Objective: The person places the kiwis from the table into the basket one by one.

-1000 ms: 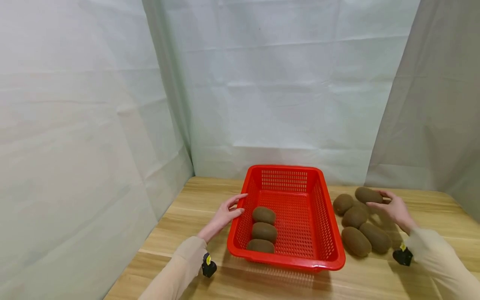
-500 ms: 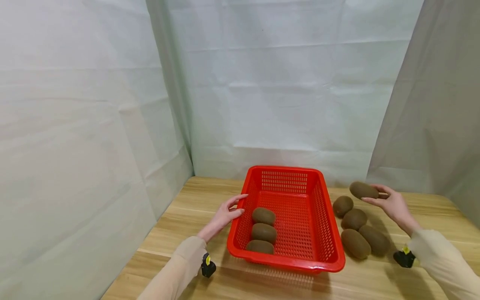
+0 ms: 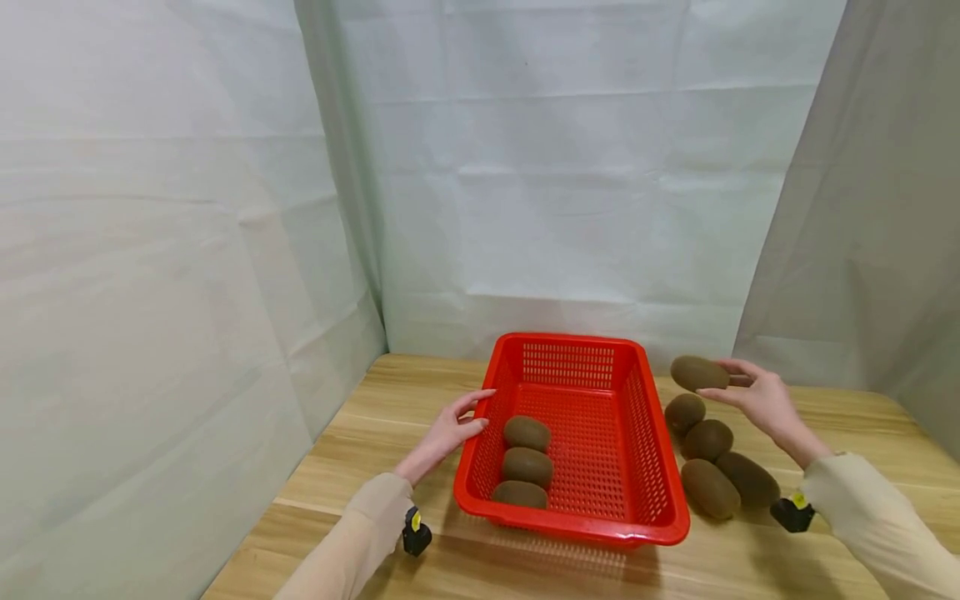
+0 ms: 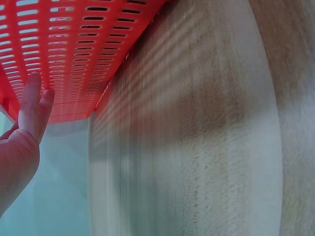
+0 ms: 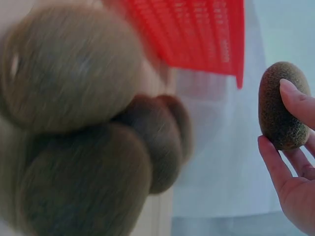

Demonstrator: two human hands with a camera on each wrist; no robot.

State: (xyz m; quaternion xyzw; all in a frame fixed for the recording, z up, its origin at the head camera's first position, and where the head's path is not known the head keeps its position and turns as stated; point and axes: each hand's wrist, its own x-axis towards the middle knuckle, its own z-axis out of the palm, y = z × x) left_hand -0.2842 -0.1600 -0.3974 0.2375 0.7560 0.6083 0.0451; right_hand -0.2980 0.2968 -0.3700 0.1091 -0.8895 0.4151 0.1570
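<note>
A brown kiwifruit [image 3: 699,373] is pinched between the thumb and fingers of my right hand [image 3: 765,402], raised beyond the loose kiwifruit and right of the red plastic basket [image 3: 570,527]. The right wrist view shows the held kiwifruit [image 5: 284,105] well off the table. Three kiwifruit, one of them the middle one [image 3: 527,467], lie in a column along the basket's left inside. My left hand [image 3: 450,427] touches the basket's left rim. In the left wrist view, fairly straight fingers [image 4: 30,105] lie against its slotted outer wall.
Several loose kiwifruit, including the nearest one [image 3: 710,489], lie clustered on the wooden table [image 3: 360,450] right of the basket. Pale cloth sheets [image 3: 555,192] hang behind the table and at its sides. Each wrist wears a small black device [image 3: 416,533].
My right hand has lifted the kiwifruit off the pile and carried it left, towards the basket. The left hand and the basket have stayed nearly still.
</note>
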